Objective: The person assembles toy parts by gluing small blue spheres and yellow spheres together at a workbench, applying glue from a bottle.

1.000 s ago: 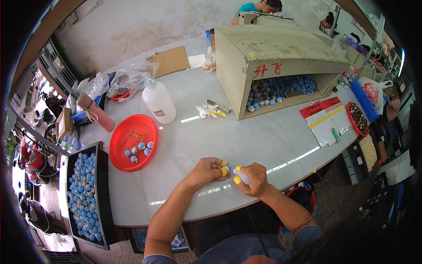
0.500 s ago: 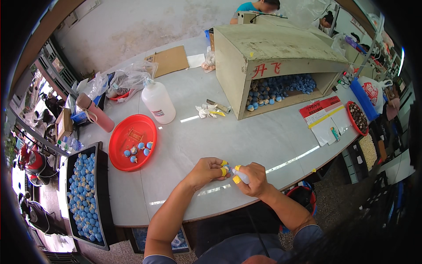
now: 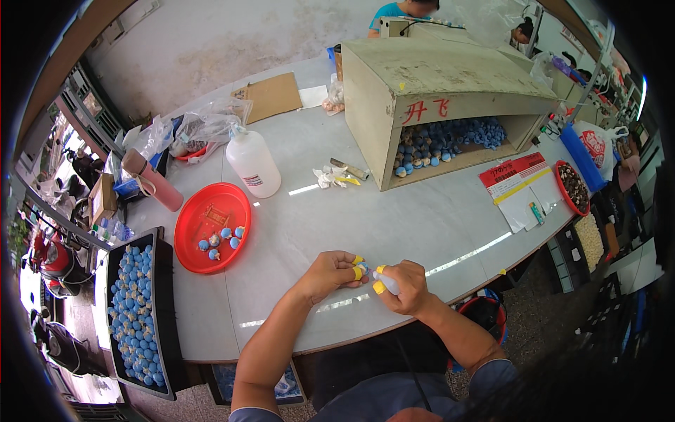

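Observation:
Above the near part of the table, my left hand [image 3: 330, 271] is closed, with yellow wraps on its fingertips. Pinched in it is a small blue piece [image 3: 365, 268], mostly hidden by the fingers. My right hand [image 3: 410, 288], also with yellow-wrapped fingertips, grips a small whitish squeeze bottle [image 3: 390, 284]. The bottle's narrow end points left at the blue piece; whether they touch I cannot tell. To the left, a red round tray [image 3: 193, 243] holds several blue balls with pale, uneven patches [image 3: 226, 232].
A black crate [image 3: 169, 309] full of blue balls stands at the left. Behind the tray are a white plastic bottle [image 3: 254, 165] and a pink flask [image 3: 158, 184]. An open-fronted box [image 3: 450, 77] with blue pieces inside stands at the back right, near a red-and-white packet [image 3: 513, 176].
My hands stay in nearly the same place, the bottle still against or near the blue piece. At the back, the person in the blue top has shifted slightly.

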A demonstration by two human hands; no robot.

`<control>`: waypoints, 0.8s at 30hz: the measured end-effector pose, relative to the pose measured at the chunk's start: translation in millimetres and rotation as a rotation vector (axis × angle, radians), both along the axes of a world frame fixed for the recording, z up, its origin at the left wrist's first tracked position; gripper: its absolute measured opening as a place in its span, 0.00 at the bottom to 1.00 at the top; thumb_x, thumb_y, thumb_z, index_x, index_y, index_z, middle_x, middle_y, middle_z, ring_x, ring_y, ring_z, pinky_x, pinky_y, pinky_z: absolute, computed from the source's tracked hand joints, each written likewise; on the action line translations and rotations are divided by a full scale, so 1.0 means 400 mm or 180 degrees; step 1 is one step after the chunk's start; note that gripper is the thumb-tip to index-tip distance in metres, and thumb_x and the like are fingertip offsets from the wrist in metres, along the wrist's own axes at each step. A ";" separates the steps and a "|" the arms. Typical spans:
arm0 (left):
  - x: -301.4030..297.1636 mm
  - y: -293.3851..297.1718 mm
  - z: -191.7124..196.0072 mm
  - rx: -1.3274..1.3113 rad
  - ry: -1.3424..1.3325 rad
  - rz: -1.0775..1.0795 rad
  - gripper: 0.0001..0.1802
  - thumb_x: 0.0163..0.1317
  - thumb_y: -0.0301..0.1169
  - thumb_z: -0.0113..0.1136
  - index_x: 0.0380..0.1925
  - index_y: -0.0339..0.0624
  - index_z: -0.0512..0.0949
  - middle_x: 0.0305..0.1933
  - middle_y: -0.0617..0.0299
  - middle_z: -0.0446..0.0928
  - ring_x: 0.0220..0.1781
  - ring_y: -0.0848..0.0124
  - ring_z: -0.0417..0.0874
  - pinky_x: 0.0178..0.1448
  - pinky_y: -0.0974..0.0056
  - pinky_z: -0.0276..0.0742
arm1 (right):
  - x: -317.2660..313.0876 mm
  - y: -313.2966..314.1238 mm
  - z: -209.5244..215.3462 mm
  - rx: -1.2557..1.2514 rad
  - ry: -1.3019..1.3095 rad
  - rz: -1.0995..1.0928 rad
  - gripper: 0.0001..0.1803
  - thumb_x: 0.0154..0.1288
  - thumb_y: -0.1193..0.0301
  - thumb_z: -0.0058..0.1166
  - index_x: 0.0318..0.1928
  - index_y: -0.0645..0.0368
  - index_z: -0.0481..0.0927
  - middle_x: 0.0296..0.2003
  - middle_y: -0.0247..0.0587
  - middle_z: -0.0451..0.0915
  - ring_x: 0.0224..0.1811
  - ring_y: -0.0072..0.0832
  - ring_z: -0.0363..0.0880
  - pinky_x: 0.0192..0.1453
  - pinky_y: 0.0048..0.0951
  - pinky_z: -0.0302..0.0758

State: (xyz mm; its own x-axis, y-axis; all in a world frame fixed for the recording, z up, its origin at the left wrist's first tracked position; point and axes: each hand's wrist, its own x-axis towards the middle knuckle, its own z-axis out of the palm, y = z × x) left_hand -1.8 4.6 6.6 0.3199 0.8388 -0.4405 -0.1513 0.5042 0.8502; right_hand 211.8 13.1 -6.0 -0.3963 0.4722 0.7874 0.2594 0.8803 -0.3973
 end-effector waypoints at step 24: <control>0.001 0.003 -0.002 -0.0013 -0.0017 -0.0019 0.21 0.64 0.22 0.60 0.55 0.20 0.71 0.45 0.47 0.81 0.46 0.66 0.86 0.49 0.71 0.84 | 0.002 0.000 -0.007 -0.0050 0.0096 -0.0051 0.11 0.51 0.75 0.63 0.35 0.63 0.78 0.18 0.39 0.76 0.14 0.33 0.70 0.21 0.30 0.66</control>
